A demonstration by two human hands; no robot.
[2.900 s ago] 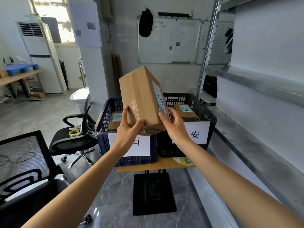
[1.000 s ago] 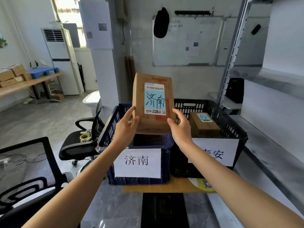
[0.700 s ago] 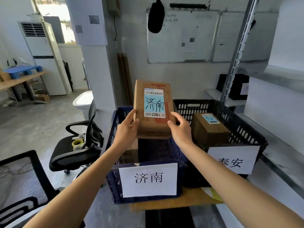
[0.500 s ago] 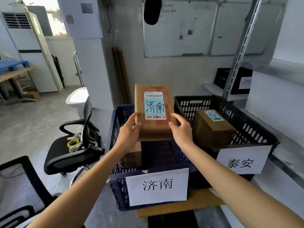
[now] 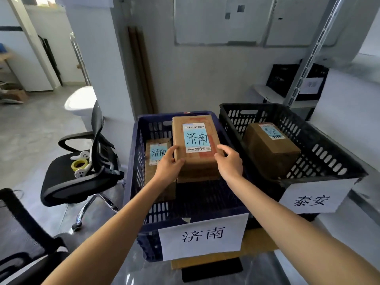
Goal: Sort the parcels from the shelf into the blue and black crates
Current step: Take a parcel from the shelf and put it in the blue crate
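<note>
step: we read this as lowering-in; the parcel is over its bin and not yet let go.
parcel (image 5: 197,166): brown carton, blue label facing up and reading 济南. It sits inside the blue crate's outline, right of middle, top face about level with the rim. We can't tell if its base is on the crate floor.
blue crate (image 5: 133,171): the front sign (image 5: 202,237) reads 济南, same as the label, so we judge this the right bin.
left hand (image 5: 169,168): thumb on top of the near-left corner, fingers curled round the left side, gripping the parcel.
right hand (image 5: 231,164): fingers curled onto the right edge towards the near end, also gripping the parcel.
key relation: the parcel's long axis runs away from us, near to far. Both hands clamp the near end, one per side, so most of the carton lies beyond the fingers. Neither hand is nearer.
second parcel (image 5: 157,155): same 济南 label, just left of the held one and lower, partly behind the left hand. That side is tight.
black crate (image 5: 329,157): just right of the blue one, signed 泰安, holding a third parcel (image 5: 271,153). It has no part in this step.
next move: we judge straight down with the axis kept parallel to the crate walls, then fingers off sideways.
risk: the far end may dip first, and the left fingers may get squeezed against the second parcel.
</note>
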